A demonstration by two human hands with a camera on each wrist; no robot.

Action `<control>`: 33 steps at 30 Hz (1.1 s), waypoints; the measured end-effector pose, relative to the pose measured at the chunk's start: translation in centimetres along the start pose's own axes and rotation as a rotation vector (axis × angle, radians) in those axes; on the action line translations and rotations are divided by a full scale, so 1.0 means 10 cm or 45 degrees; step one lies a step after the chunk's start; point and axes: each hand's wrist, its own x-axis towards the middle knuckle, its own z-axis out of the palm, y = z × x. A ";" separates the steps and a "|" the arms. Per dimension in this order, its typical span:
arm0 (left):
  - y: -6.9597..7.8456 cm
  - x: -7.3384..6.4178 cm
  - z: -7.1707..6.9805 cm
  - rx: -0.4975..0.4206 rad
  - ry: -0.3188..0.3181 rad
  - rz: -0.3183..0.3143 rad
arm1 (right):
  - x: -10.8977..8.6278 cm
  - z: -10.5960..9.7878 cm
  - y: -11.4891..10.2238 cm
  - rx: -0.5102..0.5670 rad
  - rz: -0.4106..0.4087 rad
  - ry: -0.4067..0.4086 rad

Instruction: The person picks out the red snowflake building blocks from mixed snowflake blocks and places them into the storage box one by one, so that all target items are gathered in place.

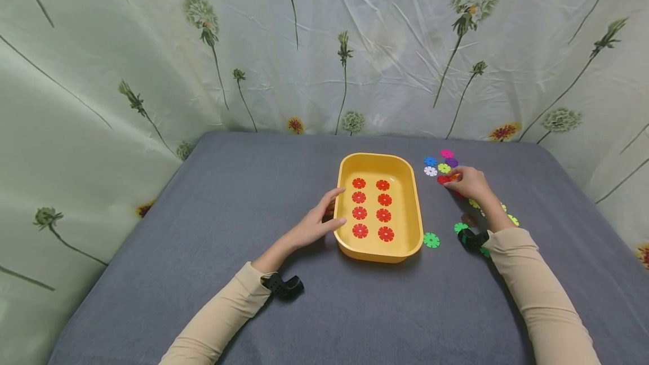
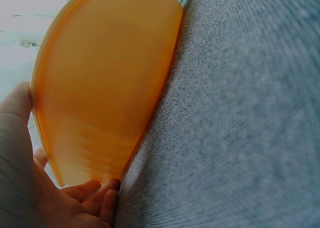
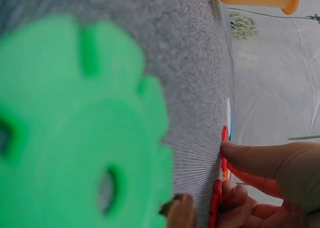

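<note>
A yellow plastic tub (image 1: 377,257) sits on the table, with red flower-shaped discs (image 1: 384,215) in two columns on its floor. My left hand (image 1: 313,224) holds the tub's left side. Its thumb (image 2: 18,102) lies at the rim and its other fingers bend against the outer wall. To the right of the tub, my right hand (image 1: 469,183) pinches a red flower-shaped disc (image 3: 224,149) between thumb and forefinger, close to the cloth. Another red disc (image 3: 215,204) is by its lower fingers. The hand and forearm partly hide the pieces beneath them.
Blue (image 1: 430,160), white (image 1: 430,171), pink (image 1: 447,153) and purple (image 1: 452,162) discs lie beyond my right hand. A green disc (image 1: 431,240) lies beside the tub's near right corner. Grey cloth (image 1: 243,196) covers the table; a flowered curtain (image 1: 304,72) hangs behind.
</note>
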 end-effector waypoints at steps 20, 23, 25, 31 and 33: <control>-0.16 0.04 0.03 0.025 0.051 0.028 | 0.02 0.03 -0.03 0.012 -0.005 -0.058; -0.16 0.04 0.02 0.017 0.043 0.015 | 0.02 0.03 -0.05 0.014 -0.001 -0.073; -0.16 0.04 0.02 0.020 0.038 0.013 | 0.02 0.02 -0.07 0.014 0.006 -0.089; -0.11 0.03 0.02 0.014 0.029 0.009 | 0.02 0.03 -0.11 0.007 0.016 -0.101; -0.11 0.03 0.02 0.012 0.025 0.015 | 0.03 0.04 -0.11 0.014 0.023 -0.099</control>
